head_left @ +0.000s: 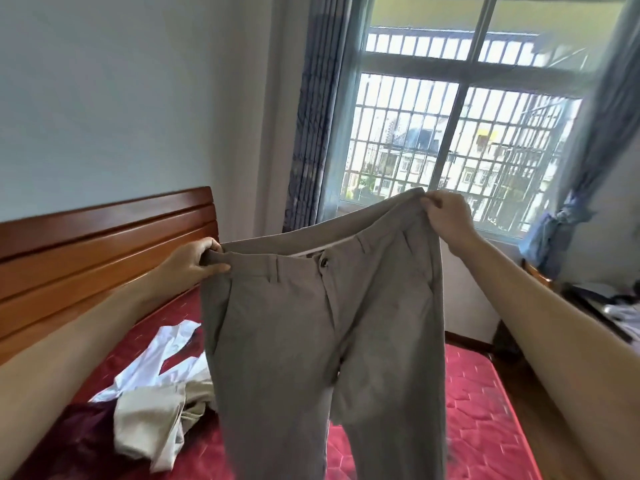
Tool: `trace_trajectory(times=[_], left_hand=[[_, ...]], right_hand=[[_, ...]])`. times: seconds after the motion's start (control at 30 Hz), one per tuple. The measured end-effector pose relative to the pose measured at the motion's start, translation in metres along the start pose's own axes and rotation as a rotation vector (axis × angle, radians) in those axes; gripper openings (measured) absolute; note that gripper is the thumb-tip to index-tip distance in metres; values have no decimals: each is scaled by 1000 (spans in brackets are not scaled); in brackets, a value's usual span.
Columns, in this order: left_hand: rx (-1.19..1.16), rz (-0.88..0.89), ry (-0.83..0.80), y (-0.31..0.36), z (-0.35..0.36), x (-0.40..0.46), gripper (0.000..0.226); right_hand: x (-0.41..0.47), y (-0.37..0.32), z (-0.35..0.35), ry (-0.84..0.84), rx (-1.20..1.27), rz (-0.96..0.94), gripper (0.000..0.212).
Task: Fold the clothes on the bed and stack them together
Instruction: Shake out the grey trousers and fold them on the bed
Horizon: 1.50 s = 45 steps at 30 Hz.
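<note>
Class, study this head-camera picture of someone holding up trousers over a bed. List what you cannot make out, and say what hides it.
- Hems of the grey trousers: cut off by the bottom edge.
- Bed behind the trousers: hidden by them.
- Clothes pile: crumpled and overlapping, so the count is unclear.
- Items on the side table: blurred, cut off by the right edge.

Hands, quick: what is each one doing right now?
Left hand: grips the waistband of the grey trousers.
Right hand: pinches the waistband's other end.

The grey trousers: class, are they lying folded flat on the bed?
No: the grey trousers hang unfolded in the air, held at the waistband by the left hand and right hand.
</note>
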<state>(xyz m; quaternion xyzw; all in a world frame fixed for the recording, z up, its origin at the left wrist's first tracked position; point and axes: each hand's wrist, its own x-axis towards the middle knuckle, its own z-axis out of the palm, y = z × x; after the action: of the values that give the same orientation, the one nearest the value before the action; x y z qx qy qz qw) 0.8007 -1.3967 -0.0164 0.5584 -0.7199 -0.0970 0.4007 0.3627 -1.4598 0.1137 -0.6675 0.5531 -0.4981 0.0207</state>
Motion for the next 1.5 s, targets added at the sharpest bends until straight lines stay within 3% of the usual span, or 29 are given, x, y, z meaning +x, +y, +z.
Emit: trace_trajectory(times=[0.13, 0.27, 0.5, 0.63, 0.9, 1.13, 1.27, 1.5], left_hand=[[-163, 56, 208, 13, -1, 33, 24], [-493, -75, 449, 24, -9, 69, 31], [-505, -464, 299, -4, 57, 69, 14], [-720, -580, 374, 15, 117, 9, 3], [-963, -438, 368, 108, 163, -74, 11], [-1270, -481, 464, 133, 153, -98, 8], [-1204, -411, 427, 143, 147, -106, 17], [-1086, -423, 416, 142, 138, -127, 14]], right_hand=[[17, -8, -4, 25, 1, 21, 23], [34, -12, -9, 120, 56, 60, 21], [-20, 19, 39, 99, 48, 319, 20], [-98, 12, 80, 121, 122, 310, 18], [-245, -53, 133, 49, 156, -46, 12], [-284, -62, 123, 167, 89, -184, 11], [-289, -68, 116, 206, 139, -155, 12], [-296, -76, 110, 208, 239, -61, 14]])
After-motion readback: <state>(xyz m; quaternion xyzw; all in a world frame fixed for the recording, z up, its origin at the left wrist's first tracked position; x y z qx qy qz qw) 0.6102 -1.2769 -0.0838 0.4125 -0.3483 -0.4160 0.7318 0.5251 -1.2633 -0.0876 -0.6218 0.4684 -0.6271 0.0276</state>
